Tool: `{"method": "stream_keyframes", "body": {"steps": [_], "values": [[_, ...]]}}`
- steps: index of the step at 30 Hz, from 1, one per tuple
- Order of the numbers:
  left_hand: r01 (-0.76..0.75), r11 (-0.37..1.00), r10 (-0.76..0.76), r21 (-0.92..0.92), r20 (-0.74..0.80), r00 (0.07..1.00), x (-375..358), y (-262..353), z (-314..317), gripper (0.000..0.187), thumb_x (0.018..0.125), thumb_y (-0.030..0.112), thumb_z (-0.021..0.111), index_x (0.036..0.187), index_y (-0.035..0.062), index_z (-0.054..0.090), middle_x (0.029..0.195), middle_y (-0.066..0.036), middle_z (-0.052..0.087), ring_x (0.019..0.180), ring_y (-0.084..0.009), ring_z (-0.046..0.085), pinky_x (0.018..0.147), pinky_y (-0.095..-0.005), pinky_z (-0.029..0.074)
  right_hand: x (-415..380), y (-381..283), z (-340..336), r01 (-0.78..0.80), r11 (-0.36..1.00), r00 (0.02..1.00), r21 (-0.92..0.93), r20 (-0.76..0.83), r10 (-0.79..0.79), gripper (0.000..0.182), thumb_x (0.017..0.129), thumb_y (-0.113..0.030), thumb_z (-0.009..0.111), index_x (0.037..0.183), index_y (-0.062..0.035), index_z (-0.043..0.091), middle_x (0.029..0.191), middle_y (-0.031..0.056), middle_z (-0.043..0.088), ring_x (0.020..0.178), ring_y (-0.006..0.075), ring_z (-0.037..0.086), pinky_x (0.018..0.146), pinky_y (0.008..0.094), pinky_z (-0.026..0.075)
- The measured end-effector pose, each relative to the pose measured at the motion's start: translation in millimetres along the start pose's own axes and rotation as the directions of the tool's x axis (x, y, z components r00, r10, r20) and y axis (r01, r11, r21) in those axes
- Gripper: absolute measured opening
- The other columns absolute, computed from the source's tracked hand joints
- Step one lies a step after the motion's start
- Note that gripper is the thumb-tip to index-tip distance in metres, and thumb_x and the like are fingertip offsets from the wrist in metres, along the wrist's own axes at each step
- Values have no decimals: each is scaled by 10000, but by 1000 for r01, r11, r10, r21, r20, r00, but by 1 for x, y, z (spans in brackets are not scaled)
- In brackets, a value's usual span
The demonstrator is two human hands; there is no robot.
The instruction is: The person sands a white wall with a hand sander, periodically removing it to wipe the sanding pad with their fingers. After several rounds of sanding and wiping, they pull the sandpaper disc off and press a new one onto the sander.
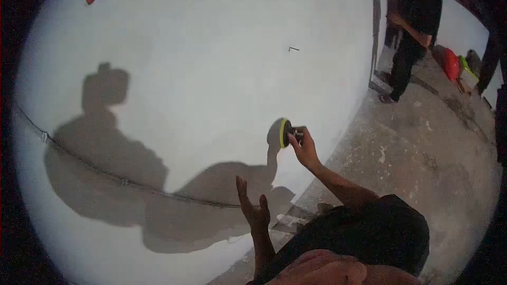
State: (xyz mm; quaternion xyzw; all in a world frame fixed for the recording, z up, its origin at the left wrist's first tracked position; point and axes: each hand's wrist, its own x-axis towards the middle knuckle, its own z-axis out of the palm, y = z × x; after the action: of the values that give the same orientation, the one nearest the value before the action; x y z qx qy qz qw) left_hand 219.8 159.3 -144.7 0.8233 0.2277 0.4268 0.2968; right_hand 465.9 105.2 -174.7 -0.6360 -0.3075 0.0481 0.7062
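My right hand (304,150) is closed around the dark grip of a round pad with a yellow rim (285,133). Its flat face is turned toward the white wall (227,58), and its shadow falls right beside it. Lower and to the left, my left hand (253,208) is raised in front of the wall, empty, with fingers stretched out and thumb apart. Behind it runs a dark cable (100,169) clipped along the wall.
A small bent hook or nail (293,49) sticks out of the wall. A person in dark clothes (414,26) stands at the far right. Behind them lie a red bag (451,64) and a yellow-green item (468,69) on the stained concrete floor (406,142).
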Motion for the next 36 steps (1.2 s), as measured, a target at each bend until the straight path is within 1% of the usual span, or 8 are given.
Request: {"method": "stream_keyframes", "body": {"steps": [3, 9, 11, 17, 24, 27, 30, 36], "values": [[20, 1000, -20, -2, 30, 999, 2, -15, -15, 708, 958, 481, 605, 1468, 45, 381, 1572, -228, 313, 1452, -403, 308, 1163, -528, 280, -38, 37, 13, -249, 958, 963, 143, 137, 230, 278, 1043, -232, 535, 1213, -15, 504, 940, 108, 666, 853, 154, 635, 761, 324, 523], [-26, 1000, 28, -15, 126, 992, -5, -23, -37, 837, 855, 406, 765, 1480, 25, 359, 1544, -230, 354, 1422, -396, 357, 1149, -496, 323, -94, -11, 11, -318, 933, 785, 165, 599, 162, 280, 1061, -296, 501, 1221, -69, 536, 950, 37, 631, 856, 113, 596, 719, 292, 479], [-104, 990, 120, -92, 191, 974, 2, -23, -42, 1008, 731, 428, 863, 1483, 10, 338, 1521, -230, 382, 1409, -391, 376, 1151, -494, 326, -100, -32, 17, -366, 908, 715, 204, 686, 134, 283, 1065, -296, 489, 1206, -58, 547, 964, 44, 631, 870, 108, 597, 733, 291, 478], [91, 970, 21, -225, 451, 892, 11, -15, -52, 1225, 566, 521, 923, 1476, -18, 304, 1505, -231, 394, 1395, -391, 392, 1156, -495, 320, -114, -70, 21, -382, 898, 724, 220, 675, 143, 307, 1050, -301, 523, 1220, -47, 535, 943, 28, 602, 852, 117, 559, 736, 293, 457], [67, 900, 157, -430, 464, 872, 19, -56, -33, 1109, 620, 429, 939, 1457, 20, 337, 1446, -216, 431, 1381, -369, 404, 1135, -507, 343, -118, -63, 33, -359, 911, 767, 201, 620, 165, 291, 1065, -272, 488, 1240, -44, 533, 956, 40, 623, 852, 120, 600, 735, 298, 482], [69, 889, 177, -453, 477, 861, 11, -70, -33, 1077, 629, 377, 944, 1451, 21, 346, 1432, -215, 442, 1363, -358, 425, 1130, -494, 352, -132, -59, 37, -362, 917, 803, 169, 556, 215, 327, 1073, -349, 451, 1125, -45, 558, 896, 31, 606, 786, 117, 568, 723, 296, 476], [95, 863, 169, -496, 461, 871, -6, -67, -39, 1069, 622, 341, 952, 1446, 22, 352, 1424, -216, 448, 1349, -343, 442, 1124, -478, 363, -153, -49, 38, -476, 869, 794, 132, 489, 361, 463, 1074, -468, 388, 805, -99, 466, 705, -57, 399, 643, 87, 328, 570, 283, 309], [138, 802, 224, -581, 507, 833, -11, -69, -52, 1051, 602, 261, 968, 1432, 46, 361, 1438, -198, 438, 1348, -336, 447, 1133, -472, 371, -157, -57, 47, -460, 884, 768, -84, 461, 443, 615, 1032, -572, 424, 611, -125, 452, 575, -63, 362, 546, 85, 298, 509, 309, 275]]}}
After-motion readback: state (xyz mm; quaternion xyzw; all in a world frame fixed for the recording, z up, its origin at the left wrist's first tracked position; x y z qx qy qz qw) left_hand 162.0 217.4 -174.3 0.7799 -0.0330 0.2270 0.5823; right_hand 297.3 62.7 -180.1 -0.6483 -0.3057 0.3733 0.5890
